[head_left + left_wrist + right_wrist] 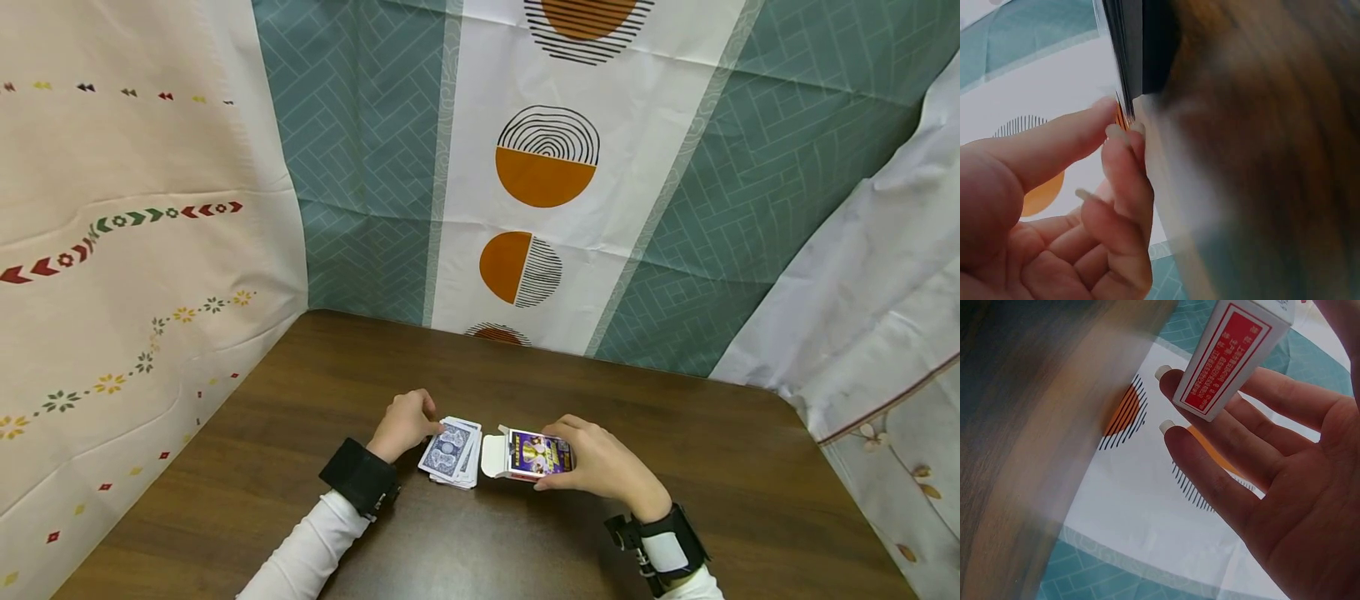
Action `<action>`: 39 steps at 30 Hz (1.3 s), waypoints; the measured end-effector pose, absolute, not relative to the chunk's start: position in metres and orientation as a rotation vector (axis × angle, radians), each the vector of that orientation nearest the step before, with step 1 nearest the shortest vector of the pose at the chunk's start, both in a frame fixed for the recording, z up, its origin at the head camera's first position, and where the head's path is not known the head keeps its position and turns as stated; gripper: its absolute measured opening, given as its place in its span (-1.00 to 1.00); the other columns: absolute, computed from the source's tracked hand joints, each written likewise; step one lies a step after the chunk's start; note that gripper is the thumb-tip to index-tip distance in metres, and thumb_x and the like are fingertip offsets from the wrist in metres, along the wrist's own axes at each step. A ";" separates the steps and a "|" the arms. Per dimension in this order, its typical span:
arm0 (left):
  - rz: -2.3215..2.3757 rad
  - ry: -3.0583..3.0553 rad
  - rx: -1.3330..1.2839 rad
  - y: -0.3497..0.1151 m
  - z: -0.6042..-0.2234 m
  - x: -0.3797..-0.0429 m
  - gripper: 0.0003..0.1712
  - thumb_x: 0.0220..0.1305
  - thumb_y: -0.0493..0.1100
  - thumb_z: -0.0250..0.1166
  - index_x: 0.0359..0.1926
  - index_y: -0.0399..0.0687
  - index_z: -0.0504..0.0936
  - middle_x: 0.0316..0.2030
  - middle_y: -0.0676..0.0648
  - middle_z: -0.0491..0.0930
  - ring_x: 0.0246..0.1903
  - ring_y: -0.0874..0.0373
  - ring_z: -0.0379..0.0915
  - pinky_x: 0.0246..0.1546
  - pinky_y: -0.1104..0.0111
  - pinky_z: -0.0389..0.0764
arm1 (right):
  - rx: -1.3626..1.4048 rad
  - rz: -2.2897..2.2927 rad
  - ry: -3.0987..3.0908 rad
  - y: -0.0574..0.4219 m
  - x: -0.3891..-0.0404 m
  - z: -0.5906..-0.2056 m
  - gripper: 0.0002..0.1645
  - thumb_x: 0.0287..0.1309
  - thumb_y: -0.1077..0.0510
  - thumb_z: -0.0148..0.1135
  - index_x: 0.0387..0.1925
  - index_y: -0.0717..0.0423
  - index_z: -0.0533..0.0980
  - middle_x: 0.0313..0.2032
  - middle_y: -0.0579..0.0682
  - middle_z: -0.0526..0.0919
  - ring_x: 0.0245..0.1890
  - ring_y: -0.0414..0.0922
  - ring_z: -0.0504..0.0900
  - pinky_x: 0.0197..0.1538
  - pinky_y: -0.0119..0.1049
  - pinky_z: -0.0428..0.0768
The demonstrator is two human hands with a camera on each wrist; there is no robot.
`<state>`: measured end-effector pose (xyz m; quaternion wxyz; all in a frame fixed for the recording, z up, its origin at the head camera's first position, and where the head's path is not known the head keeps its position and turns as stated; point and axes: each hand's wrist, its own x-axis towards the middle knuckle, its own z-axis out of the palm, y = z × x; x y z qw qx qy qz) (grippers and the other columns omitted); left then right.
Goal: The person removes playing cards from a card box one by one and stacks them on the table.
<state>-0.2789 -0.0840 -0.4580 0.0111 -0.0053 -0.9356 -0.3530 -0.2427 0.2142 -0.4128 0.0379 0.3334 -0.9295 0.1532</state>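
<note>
My left hand (403, 427) pinches a loose stack of playing cards (448, 450) by its left side, thumb against fingertips. The blue-and-white patterned backs face up and the cards are slightly fanned. Seen edge-on in the left wrist view, the cards (1120, 56) run up from between the fingertips. My right hand (602, 460) grips a card box (534, 454) from its right end, thumb on the near side and fingers on the far side. Its purple and yellow front faces up, and its white flap (492, 456) stands open toward the cards. A red printed side panel (1225, 359) shows in the right wrist view.
Brown wooden table (360, 358) lies beneath both hands. A teal and white curtain with orange circles (546, 175) hangs along its back edge. Patterned cream cloth (150, 250) borders the left side, and white cloth (885, 292) the right.
</note>
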 end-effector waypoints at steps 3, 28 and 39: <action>-1.066 -2.885 -0.069 -0.082 -0.454 -0.276 -0.75 0.08 -0.20 0.45 -0.32 -0.23 0.57 -0.46 -0.10 0.59 -0.53 0.13 0.42 -0.53 0.36 0.38 | 1.022 0.462 -2.857 0.214 -0.242 -0.413 -0.22 -0.24 -0.31 0.51 -0.04 0.08 0.58 -0.14 -0.11 0.60 -0.27 -0.28 0.53 -0.19 -0.38 0.55; -1.697 -2.807 -0.648 -0.025 -0.435 -0.238 -0.76 0.21 -0.20 0.32 -0.53 -0.25 0.65 -0.70 0.14 0.36 -0.69 0.32 0.17 -0.62 0.50 0.17 | 1.079 0.476 -2.814 0.210 -0.239 -0.408 -0.23 -0.22 -0.35 0.48 -0.05 0.06 0.58 -0.17 -0.14 0.58 -0.32 -0.33 0.51 -0.27 -0.46 0.51; -2.000 -2.869 -0.600 -0.036 -0.435 -0.248 -0.76 0.29 -0.18 0.24 -0.33 -0.32 0.70 -0.56 0.05 0.44 -0.55 0.22 0.24 -0.52 0.40 0.22 | 1.075 0.483 -2.816 0.212 -0.241 -0.409 -0.21 -0.22 -0.36 0.48 -0.05 0.06 0.57 -0.17 -0.13 0.59 -0.31 -0.31 0.52 -0.26 -0.44 0.52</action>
